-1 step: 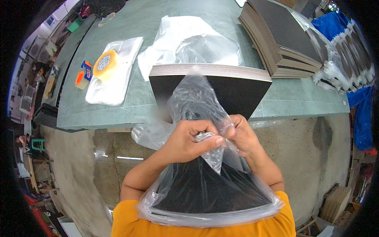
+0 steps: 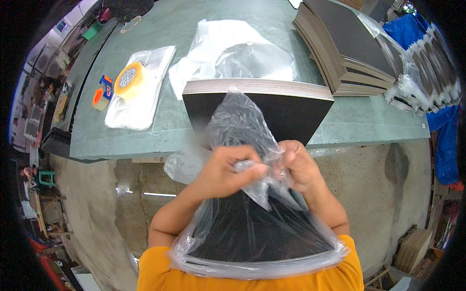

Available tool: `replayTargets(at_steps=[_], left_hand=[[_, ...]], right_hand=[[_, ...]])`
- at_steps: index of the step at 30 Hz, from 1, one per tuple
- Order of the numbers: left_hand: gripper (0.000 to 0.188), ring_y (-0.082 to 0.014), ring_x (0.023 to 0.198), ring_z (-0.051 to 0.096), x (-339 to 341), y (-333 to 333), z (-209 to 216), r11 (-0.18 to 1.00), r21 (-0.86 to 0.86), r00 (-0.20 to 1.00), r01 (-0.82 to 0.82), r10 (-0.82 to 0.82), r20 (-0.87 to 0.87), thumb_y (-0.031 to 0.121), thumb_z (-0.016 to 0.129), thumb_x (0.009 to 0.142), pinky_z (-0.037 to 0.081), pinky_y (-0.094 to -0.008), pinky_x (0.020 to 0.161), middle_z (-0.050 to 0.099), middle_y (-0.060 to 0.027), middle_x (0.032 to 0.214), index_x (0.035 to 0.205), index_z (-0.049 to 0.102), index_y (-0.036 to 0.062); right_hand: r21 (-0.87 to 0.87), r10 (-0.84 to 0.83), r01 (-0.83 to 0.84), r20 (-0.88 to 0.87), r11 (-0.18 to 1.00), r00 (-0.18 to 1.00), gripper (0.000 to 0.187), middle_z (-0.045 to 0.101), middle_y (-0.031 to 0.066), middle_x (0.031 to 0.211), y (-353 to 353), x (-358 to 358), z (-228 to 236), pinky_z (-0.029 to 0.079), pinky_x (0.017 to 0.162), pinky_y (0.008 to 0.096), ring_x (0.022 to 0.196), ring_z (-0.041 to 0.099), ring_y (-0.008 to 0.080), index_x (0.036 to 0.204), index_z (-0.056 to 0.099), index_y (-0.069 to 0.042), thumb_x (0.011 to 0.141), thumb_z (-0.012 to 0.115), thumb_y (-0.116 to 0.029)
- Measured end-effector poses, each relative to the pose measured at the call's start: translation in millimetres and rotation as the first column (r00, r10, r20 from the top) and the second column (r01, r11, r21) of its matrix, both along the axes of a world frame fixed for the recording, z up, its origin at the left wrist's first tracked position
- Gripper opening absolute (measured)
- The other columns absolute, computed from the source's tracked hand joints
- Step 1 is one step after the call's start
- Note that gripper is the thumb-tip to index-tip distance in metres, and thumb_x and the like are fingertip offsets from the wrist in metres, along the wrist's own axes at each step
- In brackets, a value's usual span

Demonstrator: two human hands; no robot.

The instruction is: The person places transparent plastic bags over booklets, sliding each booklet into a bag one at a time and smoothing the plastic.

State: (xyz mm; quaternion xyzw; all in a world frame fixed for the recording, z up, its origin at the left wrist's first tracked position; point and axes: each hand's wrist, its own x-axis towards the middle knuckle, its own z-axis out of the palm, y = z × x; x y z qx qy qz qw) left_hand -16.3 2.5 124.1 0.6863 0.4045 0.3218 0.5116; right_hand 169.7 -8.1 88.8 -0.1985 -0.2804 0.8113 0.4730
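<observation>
Crinkled clear plastic is shifting between two bare hands. Compared with the earlier picture, the left hand [image 2: 228, 169] is drawing slightly leftward and the right hand [image 2: 298, 167] is edging the other way, so a small gap is widening between the thumbs. The left hand is grasping a bunched fold of the clear plastic bag [image 2: 238, 114]; the right hand is apparently pinching the film too, though blur is hiding its exact hold. The bag's peak is sinking a little. Inside the bag, the black board [image 2: 242, 225] is staying put below the hands, near the orange shirt [image 2: 158, 271]. For the bagging work, this is looking like a grip adjustment rather than a release. Beyond, the stack of black boards [image 2: 272, 109] is remaining at the surface's [image 2: 369, 123] front edge.
</observation>
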Motion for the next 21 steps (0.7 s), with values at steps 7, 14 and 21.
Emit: replayTargets(at_steps=[7,14,21], left_hand=[[0.012,-0.0142,0.069,0.049,-100,40,12,0.413,0.622,0.537,-0.665,0.843,0.014,0.012,0.057,0.074,0.04,-0.0252,0.067,0.056,-0.0081,0.081,0.081,0.054,0.0023],[0.036,-0.0302,0.086,0.056,23,-27,4,0.884,-0.18,0.821,0.432,-0.468,-0.329,0.023,0.057,0.077,0.043,-0.0365,0.074,0.06,-0.0147,0.088,0.106,0.053,0.0023],[0.027,-0.0093,0.061,0.049,-4,0,10,0.969,-0.094,0.974,0.228,-0.227,0.019,0.03,0.051,0.085,0.041,-0.0251,0.058,0.056,-0.0027,0.067,0.086,0.056,0.003]], right_hand=[[0.032,0.059,-0.065,0.144,0.997,0.988,0.008,0.057,0.0108,0.081,-9,46,-3,0.044,0.066,0.0271,0.073,0.054,0.0169,0.075,0.062,-0.002,0.076,0.06,-0.01],[0.759,-0.497,0.258,0.098,0.597,0.862,0.032,0.049,0.0133,0.106,-1,14,57,0.034,0.087,0.0326,0.101,0.046,0.0218,0.088,0.063,-0.005,0.06,0.073,-0.018],[-0.021,0.164,-0.164,0.225,0.986,0.96,0.021,0.058,0.0052,0.079,13,20,26,0.044,0.069,0.0272,0.075,0.055,0.016,0.084,0.056,-0.004,0.073,0.064,-0.02]])
